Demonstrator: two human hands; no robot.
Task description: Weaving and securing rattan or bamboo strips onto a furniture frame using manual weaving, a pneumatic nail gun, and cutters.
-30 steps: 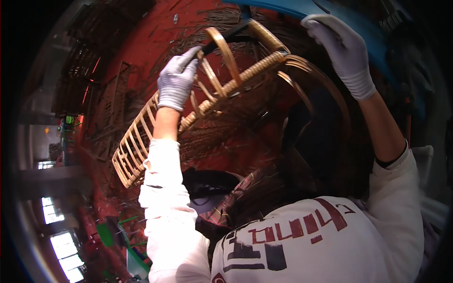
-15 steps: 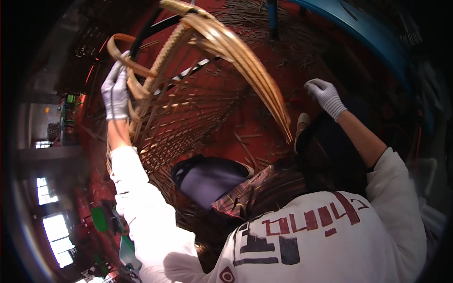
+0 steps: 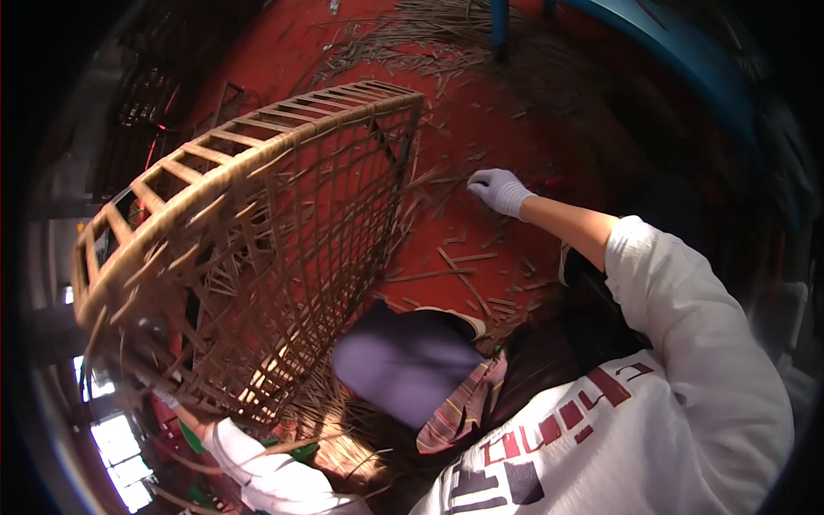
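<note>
A large woven wicker frame (image 3: 257, 146) stands tilted on the left, with a curved rim, a row of short rungs and an open lattice side. Motion blurs its near left corner. My left hand (image 3: 163, 393) is at that lower left corner, mostly hidden behind the weave, so its fingers do not show. My right hand (image 3: 499, 190), in a white glove, hovers to the right of the frame, apart from it. Its fingers are curled together, and nothing shows in them.
Cut wicker strips (image 3: 459, 273) lie scattered on the red floor (image 3: 438, 215), with a denser heap (image 3: 438, 30) at the far side. Loose strips (image 3: 343, 446) also lie beside my knee (image 3: 403, 352). A blue curved-edged piece with legs (image 3: 644, 51) stands at the far right.
The wicker frame has been turned, so its runged rim now faces up and its lattice faces me. My left hand went down and nearer, behind the weave. My right hand moved left.
</note>
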